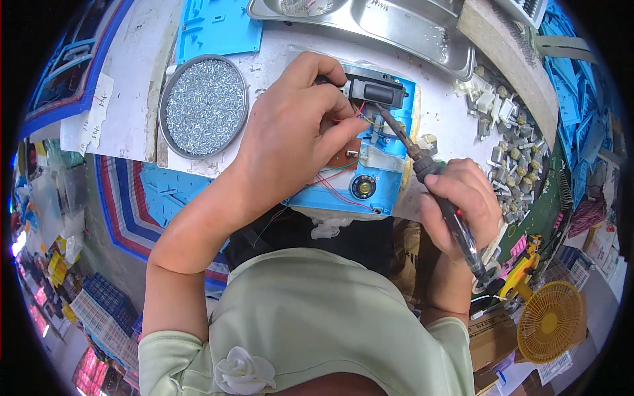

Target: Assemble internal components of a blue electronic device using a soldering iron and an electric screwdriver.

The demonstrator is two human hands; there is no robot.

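My right hand (pixel 465 208) is wrapped around the dark handle of a soldering iron (pixel 456 224). The iron's tip points up and left to wires beside a black box-shaped part (pixel 376 92). My left hand (pixel 300 115) reaches over a light-blue plastic housing (pixel 323 198), thumb and fingers pinched on a thin wire near the iron's tip. Its fingers partly hide the wire. Inside the housing are a brown circuit board (pixel 347 155), a small round speaker-like part (pixel 363 187) and loose red and green wires.
A round tray of small screws (pixel 205 107) stands to the left, below a blue plastic panel (pixel 218 30). A steel tray (pixel 409 33) lies at the far side. Several small motors (pixel 512 162) are heaped on the right, near a yellow fan (pixel 549 322).
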